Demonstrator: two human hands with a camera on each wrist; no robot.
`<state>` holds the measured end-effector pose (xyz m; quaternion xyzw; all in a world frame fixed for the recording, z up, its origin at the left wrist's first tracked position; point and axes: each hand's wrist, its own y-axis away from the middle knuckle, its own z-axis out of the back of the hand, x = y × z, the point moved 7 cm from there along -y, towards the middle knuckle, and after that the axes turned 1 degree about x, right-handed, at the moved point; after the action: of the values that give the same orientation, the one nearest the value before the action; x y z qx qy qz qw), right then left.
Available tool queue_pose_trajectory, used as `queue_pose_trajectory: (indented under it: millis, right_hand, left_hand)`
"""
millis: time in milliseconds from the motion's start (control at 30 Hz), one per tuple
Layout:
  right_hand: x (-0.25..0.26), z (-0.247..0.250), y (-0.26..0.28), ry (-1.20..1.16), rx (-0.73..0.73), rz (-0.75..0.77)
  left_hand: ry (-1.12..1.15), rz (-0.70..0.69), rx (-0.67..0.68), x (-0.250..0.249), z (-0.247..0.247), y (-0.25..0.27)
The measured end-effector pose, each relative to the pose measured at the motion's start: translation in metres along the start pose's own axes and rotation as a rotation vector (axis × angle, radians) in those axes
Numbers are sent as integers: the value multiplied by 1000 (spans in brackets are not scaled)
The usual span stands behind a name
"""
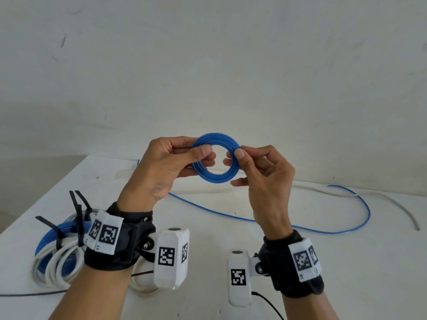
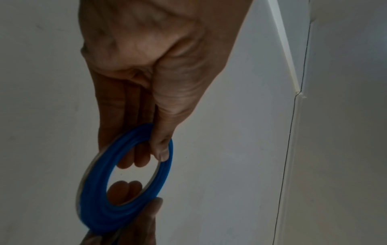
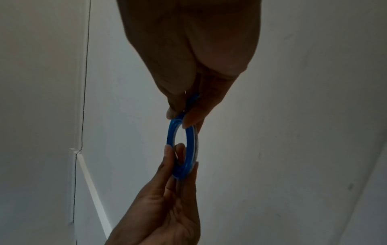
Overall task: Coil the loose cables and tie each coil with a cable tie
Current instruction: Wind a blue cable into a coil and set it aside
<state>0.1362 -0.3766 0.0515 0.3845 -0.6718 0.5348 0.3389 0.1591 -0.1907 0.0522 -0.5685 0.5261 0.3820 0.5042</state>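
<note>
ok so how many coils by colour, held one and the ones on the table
blue cable coils: 2, the small one held up in both hands and a tied one on the white table
white cable coils: 1, tied with black cable ties
total: 3

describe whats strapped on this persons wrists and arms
Both forearms are bare, with no sleeves. The left hand and right hand each sit above a black wrist strap carrying white blocks printed with black square-code markers and a white boxy camera pod. A thin black cable trails from the right pod.
</note>
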Motion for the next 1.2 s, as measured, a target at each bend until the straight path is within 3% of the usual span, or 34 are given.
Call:
queue_pose_trajectory:
  millis: [200,300,467,600,733,900,1200]
  right_hand:
    - [-2,-14,4,-13,50,53]
    - [0,-10,0,19,79,57]
    - [-2,-7,-4,279,314,21]
    - [2,-9,-1,382,381,41]
    - [0,-10,-1,389,369,39]
    - [-1,-10,-3,261,244,25]
    - [-5,-14,-1,99,220,-22]
  left_hand:
    - [40,-64,-67,-8,7,2]
    - [-15,-33,6,-10,4,2]
    - [-184,81,97,4,-8,0]
    - [-347,131,212,17,-24,2]
    - [-396,210,193,20,-29,4]
    - [-238,209,113,18,-23,2]
    - [-32,192,-10,16,-18,-1]
